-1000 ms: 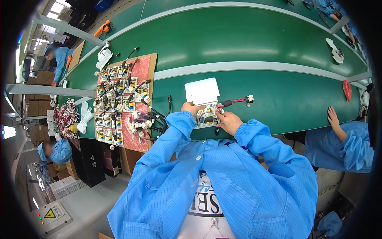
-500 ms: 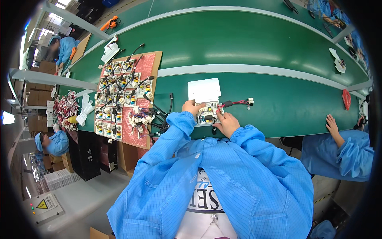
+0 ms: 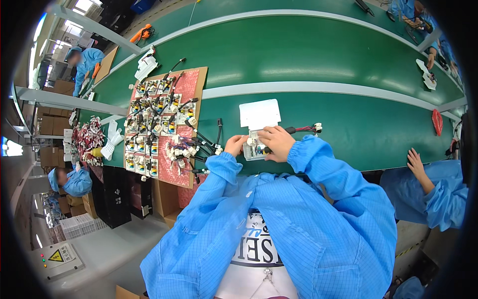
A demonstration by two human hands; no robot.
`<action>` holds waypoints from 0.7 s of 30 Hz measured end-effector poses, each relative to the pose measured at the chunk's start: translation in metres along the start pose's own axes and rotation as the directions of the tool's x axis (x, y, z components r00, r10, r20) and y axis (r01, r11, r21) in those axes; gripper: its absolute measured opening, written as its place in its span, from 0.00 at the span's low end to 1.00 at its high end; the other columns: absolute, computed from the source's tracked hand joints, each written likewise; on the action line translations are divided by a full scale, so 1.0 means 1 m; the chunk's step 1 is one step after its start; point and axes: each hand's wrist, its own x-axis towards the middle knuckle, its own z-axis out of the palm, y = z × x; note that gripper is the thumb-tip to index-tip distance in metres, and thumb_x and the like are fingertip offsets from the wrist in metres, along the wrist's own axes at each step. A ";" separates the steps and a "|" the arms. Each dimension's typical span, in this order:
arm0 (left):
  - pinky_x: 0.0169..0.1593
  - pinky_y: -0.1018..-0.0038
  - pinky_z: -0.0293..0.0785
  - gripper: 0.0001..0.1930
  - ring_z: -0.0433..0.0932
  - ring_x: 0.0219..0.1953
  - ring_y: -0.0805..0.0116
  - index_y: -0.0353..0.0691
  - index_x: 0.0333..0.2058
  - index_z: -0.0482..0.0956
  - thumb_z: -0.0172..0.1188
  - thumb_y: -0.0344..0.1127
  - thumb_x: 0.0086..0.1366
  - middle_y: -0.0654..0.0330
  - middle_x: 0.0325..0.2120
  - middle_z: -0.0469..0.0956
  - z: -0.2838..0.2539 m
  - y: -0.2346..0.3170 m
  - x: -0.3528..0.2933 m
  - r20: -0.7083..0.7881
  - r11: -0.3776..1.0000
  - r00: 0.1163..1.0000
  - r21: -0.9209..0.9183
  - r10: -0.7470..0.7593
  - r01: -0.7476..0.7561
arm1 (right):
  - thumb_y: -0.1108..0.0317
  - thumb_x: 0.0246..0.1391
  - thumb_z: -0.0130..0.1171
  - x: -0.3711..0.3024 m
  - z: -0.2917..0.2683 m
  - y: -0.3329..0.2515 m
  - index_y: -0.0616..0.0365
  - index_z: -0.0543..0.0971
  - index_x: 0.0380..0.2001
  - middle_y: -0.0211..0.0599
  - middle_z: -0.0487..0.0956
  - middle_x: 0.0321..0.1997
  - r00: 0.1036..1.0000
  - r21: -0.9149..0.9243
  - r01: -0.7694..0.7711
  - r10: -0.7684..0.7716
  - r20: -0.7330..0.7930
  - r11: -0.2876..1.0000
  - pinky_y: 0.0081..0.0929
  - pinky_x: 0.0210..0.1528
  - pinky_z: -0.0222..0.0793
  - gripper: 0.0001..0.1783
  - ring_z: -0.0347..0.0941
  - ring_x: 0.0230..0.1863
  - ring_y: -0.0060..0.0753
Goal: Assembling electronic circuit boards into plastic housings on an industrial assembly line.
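Observation:
A white plastic case (image 3: 260, 113) lies on the green bench in front of me, its lid flipped open toward the far side. In its near half sits a circuit board (image 3: 254, 150) with small yellow, blue and black parts. My left hand (image 3: 236, 144) pinches the left edge of the case. Across the right part of the board reaches my right hand (image 3: 278, 142), fingers at its far edge and thumb near the close edge, covering much of it. From under that hand a red-and-black cable (image 3: 302, 129) runs right to a white connector (image 3: 317, 127).
On the left, a cardboard sheet with pink wrap (image 3: 185, 92) carries several circuit boards and a bundle of black cables (image 3: 201, 148). A metal rail (image 3: 318, 87) crosses the bench. A red packet (image 3: 436, 122) and another person's hand (image 3: 415, 162) are at right.
My right hand has moved up and over the board, with its fingers now across it. My left hand keeps to the case's left edge. The whole view has shifted slightly.

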 end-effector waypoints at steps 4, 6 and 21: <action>0.24 0.77 0.69 0.27 0.73 0.22 0.72 0.30 0.41 0.70 0.64 0.43 0.48 0.56 0.23 0.74 0.008 0.024 -0.001 -0.020 0.962 0.996 0.260 0.089 -0.081 | 0.55 0.34 0.64 0.013 -0.006 -0.013 0.60 0.76 0.39 0.36 0.66 0.53 0.977 -0.123 0.036 -0.009 0.213 0.992 0.33 0.55 0.52 0.28 0.56 0.57 0.38; 0.23 0.78 0.68 0.27 0.73 0.21 0.72 0.30 0.41 0.70 0.65 0.44 0.48 0.56 0.23 0.74 0.006 0.029 -0.001 0.026 0.957 0.998 0.282 0.059 -0.064 | 0.52 0.36 0.61 0.012 -0.001 -0.019 0.60 0.77 0.37 0.34 0.66 0.53 0.967 -0.237 0.023 0.038 0.250 0.971 0.32 0.56 0.50 0.26 0.54 0.58 0.37; 0.36 0.81 0.67 0.23 0.70 0.39 0.74 0.36 0.49 0.62 0.58 0.34 0.56 0.58 0.40 0.71 -0.003 0.014 -0.022 0.356 0.952 0.890 -0.209 0.286 -0.222 | 0.57 0.41 0.58 -0.001 0.030 -0.019 0.52 0.72 0.46 0.34 0.62 0.56 0.993 -0.129 -0.099 0.105 0.045 0.987 0.37 0.56 0.49 0.26 0.57 0.55 0.36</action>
